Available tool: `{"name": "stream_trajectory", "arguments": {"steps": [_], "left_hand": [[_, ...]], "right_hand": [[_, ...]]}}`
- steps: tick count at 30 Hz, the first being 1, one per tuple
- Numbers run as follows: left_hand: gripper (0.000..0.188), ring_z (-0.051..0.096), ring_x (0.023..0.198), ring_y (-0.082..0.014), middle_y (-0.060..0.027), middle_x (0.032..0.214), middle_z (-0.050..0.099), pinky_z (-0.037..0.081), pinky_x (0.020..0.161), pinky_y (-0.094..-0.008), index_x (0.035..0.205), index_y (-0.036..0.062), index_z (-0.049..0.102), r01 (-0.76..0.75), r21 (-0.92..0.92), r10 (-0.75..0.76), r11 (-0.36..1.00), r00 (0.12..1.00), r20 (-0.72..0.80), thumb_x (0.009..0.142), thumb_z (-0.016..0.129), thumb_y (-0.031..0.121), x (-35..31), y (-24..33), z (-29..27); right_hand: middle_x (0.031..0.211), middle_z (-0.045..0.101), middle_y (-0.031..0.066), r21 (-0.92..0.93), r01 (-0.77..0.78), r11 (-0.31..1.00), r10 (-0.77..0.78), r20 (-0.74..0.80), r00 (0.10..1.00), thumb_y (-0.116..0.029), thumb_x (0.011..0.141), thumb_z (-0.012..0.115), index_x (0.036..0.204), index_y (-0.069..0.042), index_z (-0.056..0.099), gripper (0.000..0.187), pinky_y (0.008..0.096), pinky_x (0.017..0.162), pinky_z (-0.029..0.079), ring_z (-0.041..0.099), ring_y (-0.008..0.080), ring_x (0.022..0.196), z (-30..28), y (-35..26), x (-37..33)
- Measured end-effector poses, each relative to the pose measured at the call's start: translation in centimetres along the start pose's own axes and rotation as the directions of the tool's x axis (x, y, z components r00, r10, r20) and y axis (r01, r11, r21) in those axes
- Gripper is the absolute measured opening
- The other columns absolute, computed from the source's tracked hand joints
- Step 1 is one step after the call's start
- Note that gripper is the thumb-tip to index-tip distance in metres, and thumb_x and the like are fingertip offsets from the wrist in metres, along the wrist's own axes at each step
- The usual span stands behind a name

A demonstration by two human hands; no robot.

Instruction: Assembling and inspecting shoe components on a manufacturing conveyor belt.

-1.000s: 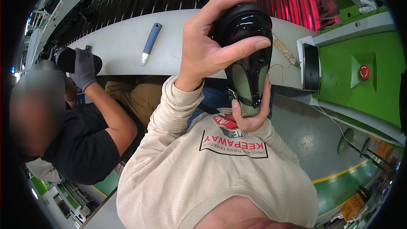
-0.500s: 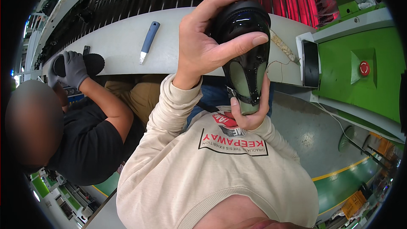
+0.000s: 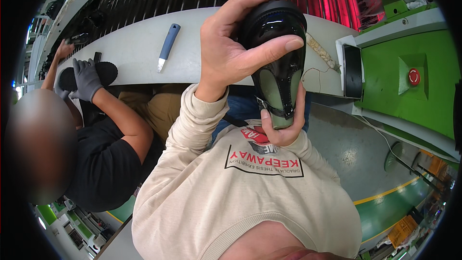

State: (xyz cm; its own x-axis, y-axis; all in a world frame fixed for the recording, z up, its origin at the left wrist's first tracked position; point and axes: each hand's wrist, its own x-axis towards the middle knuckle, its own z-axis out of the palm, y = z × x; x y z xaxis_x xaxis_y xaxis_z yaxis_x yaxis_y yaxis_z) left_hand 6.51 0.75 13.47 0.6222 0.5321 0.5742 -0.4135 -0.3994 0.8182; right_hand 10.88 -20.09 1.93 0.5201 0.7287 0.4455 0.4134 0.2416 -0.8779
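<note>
Shoe (image 3: 275, 28): held raised at the table's (image 3: 130, 48) near edge, green last (image 3: 270, 86) inside. Left hand (image 3: 221, 50): thumb and forefinger spread wide, clasping the toe. Right hand (image 3: 285, 132): thumb and fingers wrapped about the heel end. Assessment: probably stiff and fairly weighty, given the last; glossy black upper likely slippery, easily marked. Advised hold: sole edge at toe, last at heel; buckle (image 3: 262, 103) should bear no load.
</note>
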Motion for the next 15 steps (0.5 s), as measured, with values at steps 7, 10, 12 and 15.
{"name": "stream_trajectory", "arguments": {"steps": [7, 10, 12, 15], "left_hand": [[0.054, 0.078, 0.095, -0.0183, -0.0124, 0.104, 0.079, 0.064, 0.085, -0.0305, 0.123, -0.0034, 0.071, 0.016, -0.007, -0.016, 1.000, 0.999, -0.047, 0.080, 0.097, 0.017, -0.1, 0.0, 0.1], [0.052, 0.078, 0.094, -0.0183, -0.0127, 0.105, 0.079, 0.064, 0.085, -0.0309, 0.122, -0.0037, 0.071, 0.047, -0.055, -0.050, 0.997, 0.997, -0.055, 0.081, 0.096, 0.015, -0.1, 0.4, 0.0], [0.051, 0.077, 0.096, -0.0185, -0.0128, 0.105, 0.079, 0.064, 0.087, -0.0314, 0.122, -0.0035, 0.071, 0.094, -0.092, -0.098, 0.991, 0.994, -0.047, 0.081, 0.095, 0.012, -0.2, 0.6, -0.3], [0.050, 0.077, 0.098, -0.0191, -0.0132, 0.105, 0.079, 0.063, 0.089, -0.0322, 0.122, -0.0036, 0.071, 0.115, -0.194, -0.124, 0.974, 0.992, -0.034, 0.080, 0.095, 0.010, -0.3, 0.7, -0.9]], "right_hand": [[0.156, 0.039, 0.0262, -0.025, 0.015, 1.000, -0.015, -0.002, 1.000, -0.004, 0.085, 0.071, 0.166, 0.010, 0.016, 0.099, 0.0399, 0.115, 0.042, 0.050, 0.0351, 0.142, 0.1, -0.2, 0.2], [0.152, 0.042, 0.0329, 0.040, 0.016, 0.999, -0.014, -0.054, 0.998, 0.000, 0.080, 0.070, 0.161, 0.018, 0.024, 0.095, 0.0426, 0.115, 0.044, 0.053, 0.0433, 0.139, 0.5, -0.6, 0.4], [0.152, 0.042, 0.0329, 0.021, 0.026, 0.999, -0.025, -0.049, 0.999, 0.000, 0.079, 0.071, 0.161, 0.018, 0.025, 0.095, 0.0429, 0.115, 0.044, 0.053, 0.0437, 0.139, 0.5, -0.3, 0.3], [0.152, 0.043, 0.0331, -0.038, 0.051, 0.998, -0.052, -0.032, 0.998, 0.000, 0.076, 0.072, 0.160, 0.018, 0.026, 0.098, 0.0441, 0.115, 0.044, 0.053, 0.0448, 0.138, 0.3, -0.4, 0.4]]}}
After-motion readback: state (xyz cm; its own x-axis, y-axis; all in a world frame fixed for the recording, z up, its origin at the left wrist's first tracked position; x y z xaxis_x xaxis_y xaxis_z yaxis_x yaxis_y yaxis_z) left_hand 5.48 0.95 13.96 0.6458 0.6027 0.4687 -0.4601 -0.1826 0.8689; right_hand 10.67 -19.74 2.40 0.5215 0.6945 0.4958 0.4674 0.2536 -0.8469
